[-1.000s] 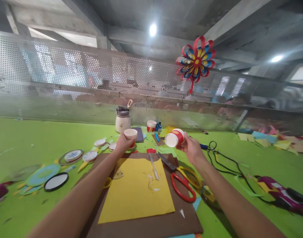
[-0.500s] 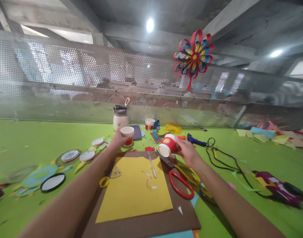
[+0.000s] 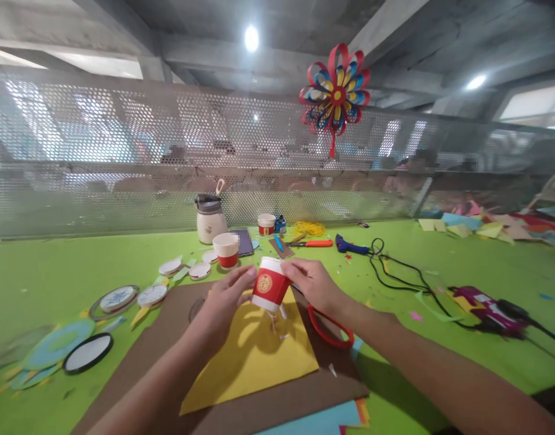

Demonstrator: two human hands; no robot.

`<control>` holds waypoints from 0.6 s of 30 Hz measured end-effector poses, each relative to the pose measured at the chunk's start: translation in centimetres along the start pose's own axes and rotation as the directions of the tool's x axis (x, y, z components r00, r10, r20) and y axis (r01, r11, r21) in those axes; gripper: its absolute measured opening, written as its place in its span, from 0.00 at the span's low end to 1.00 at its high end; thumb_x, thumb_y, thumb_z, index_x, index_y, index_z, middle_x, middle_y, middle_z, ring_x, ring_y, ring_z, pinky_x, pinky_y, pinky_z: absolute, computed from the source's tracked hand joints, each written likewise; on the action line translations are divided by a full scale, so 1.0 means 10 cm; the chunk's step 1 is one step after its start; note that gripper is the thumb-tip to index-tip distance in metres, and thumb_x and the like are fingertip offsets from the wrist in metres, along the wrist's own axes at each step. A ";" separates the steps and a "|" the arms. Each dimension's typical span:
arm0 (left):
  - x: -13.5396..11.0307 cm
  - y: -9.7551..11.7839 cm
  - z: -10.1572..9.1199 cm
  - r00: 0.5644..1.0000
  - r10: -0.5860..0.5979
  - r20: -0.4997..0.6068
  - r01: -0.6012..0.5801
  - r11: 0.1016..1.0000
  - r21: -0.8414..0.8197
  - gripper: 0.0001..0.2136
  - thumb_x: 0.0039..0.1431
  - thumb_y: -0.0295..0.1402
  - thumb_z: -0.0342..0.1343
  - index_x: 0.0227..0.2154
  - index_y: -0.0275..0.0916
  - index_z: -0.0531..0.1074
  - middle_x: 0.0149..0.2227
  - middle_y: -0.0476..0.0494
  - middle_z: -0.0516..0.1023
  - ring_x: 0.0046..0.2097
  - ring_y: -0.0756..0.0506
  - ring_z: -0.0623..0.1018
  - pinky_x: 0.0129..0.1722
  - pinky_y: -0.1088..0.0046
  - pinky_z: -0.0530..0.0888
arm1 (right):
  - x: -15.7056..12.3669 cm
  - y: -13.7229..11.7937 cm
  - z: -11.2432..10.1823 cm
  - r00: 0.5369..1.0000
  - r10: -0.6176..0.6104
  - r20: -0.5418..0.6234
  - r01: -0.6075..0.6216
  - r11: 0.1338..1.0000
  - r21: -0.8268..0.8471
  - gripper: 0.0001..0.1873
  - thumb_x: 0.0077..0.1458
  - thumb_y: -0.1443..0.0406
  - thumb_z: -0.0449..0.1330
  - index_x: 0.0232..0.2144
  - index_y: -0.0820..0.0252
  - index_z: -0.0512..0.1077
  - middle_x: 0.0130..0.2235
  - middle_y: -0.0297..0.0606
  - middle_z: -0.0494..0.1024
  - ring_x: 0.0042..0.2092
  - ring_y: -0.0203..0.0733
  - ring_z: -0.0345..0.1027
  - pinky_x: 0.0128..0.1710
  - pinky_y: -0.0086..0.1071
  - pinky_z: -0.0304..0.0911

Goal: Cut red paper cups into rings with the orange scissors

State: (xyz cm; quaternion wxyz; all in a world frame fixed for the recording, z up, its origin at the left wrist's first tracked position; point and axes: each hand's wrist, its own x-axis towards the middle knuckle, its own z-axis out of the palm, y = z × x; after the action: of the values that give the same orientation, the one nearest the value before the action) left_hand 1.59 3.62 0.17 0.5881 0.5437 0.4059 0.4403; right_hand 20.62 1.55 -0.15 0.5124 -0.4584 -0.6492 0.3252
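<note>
A red and white paper cup (image 3: 269, 286) with a gold emblem is held tilted above the yellow sheet (image 3: 254, 356). My right hand (image 3: 316, 287) pinches it near its right upper side, fingers closed. Beside the cup's left side is my left hand (image 3: 227, 302), its fingers apart and slightly curved; whether the fingertips touch the cup I cannot tell. Another red and white paper cup (image 3: 227, 251) stands upright behind my left hand. Red-handled scissors (image 3: 331, 328) lie under my right hand, partly hidden by it. The yellow sheet rests on a brown board (image 3: 277, 399).
At the back stand a white flask (image 3: 210, 222) and a paper tub (image 3: 266, 225). An orange-handled knife (image 3: 318, 243) and a blue glue gun (image 3: 352, 246) with a black cord lie right of centre. Round paper pieces (image 3: 87, 353) are on the left; a paper flower (image 3: 336, 95) hangs ahead.
My left hand has let go of the standing cup and come toward me, beside the other cup. My right hand has moved its cup left and turned it more upright.
</note>
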 end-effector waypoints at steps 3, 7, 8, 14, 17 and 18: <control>-0.16 -0.03 0.09 0.978 -0.072 0.197 0.090 0.992 -0.088 0.20 0.55 0.47 0.60 0.45 0.38 0.77 0.41 0.37 0.82 0.42 0.40 0.80 0.41 0.63 0.76 | -0.06 -0.05 0.04 0.999 -0.037 0.018 0.038 0.998 -0.050 0.12 0.65 0.58 0.58 0.40 0.62 0.74 0.40 0.36 0.78 0.37 0.40 0.74 0.38 0.39 0.71; -0.25 -0.01 0.07 0.953 -0.117 0.278 0.162 0.976 -0.145 0.18 0.56 0.45 0.60 0.45 0.38 0.77 0.41 0.38 0.82 0.39 0.43 0.80 0.39 0.67 0.77 | -0.11 -0.08 0.01 0.996 -0.072 0.051 0.076 0.994 -0.083 0.13 0.65 0.58 0.57 0.40 0.62 0.74 0.39 0.36 0.78 0.39 0.41 0.74 0.40 0.40 0.71; -0.25 0.00 0.04 0.955 -0.125 0.268 0.176 0.969 -0.175 0.18 0.57 0.44 0.60 0.45 0.37 0.77 0.41 0.38 0.82 0.39 0.43 0.80 0.38 0.68 0.77 | -0.10 -0.08 -0.01 0.996 -0.076 0.047 0.080 0.993 -0.090 0.13 0.65 0.58 0.56 0.42 0.62 0.73 0.42 0.38 0.78 0.40 0.42 0.75 0.41 0.41 0.71; -0.13 0.01 -0.14 0.975 -0.199 0.097 0.221 0.870 -0.441 0.18 0.57 0.43 0.59 0.44 0.34 0.75 0.41 0.35 0.82 0.39 0.38 0.83 0.41 0.63 0.78 | -0.06 0.14 -0.30 0.998 -0.018 0.056 0.035 0.948 -0.316 0.13 0.66 0.58 0.56 0.43 0.62 0.73 0.42 0.38 0.78 0.41 0.42 0.74 0.42 0.42 0.71; -0.12 -0.02 -0.18 0.978 -0.201 0.064 0.208 0.866 -0.455 0.19 0.57 0.43 0.59 0.44 0.33 0.73 0.40 0.34 0.82 0.38 0.40 0.83 0.40 0.66 0.78 | -0.18 0.34 -0.53 0.988 0.068 0.141 0.015 0.856 -0.516 0.10 0.63 0.59 0.59 0.39 0.60 0.74 0.41 0.37 0.78 0.39 0.40 0.73 0.41 0.40 0.70; -0.12 -0.04 -0.20 0.979 -0.195 0.057 0.200 0.871 -0.448 0.19 0.58 0.43 0.58 0.45 0.33 0.73 0.41 0.33 0.82 0.38 0.41 0.83 0.39 0.68 0.78 | -0.23 0.41 -0.60 0.984 0.093 0.153 0.011 0.822 -0.569 0.09 0.63 0.59 0.60 0.39 0.59 0.74 0.42 0.37 0.78 0.40 0.40 0.72 0.42 0.40 0.69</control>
State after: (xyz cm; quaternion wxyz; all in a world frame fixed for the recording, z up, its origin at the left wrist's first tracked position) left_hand -0.61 2.97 -0.41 0.7420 0.3499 0.3431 0.4575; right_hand 27.65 0.63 -3.07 0.2871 -0.5738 -0.7485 0.1673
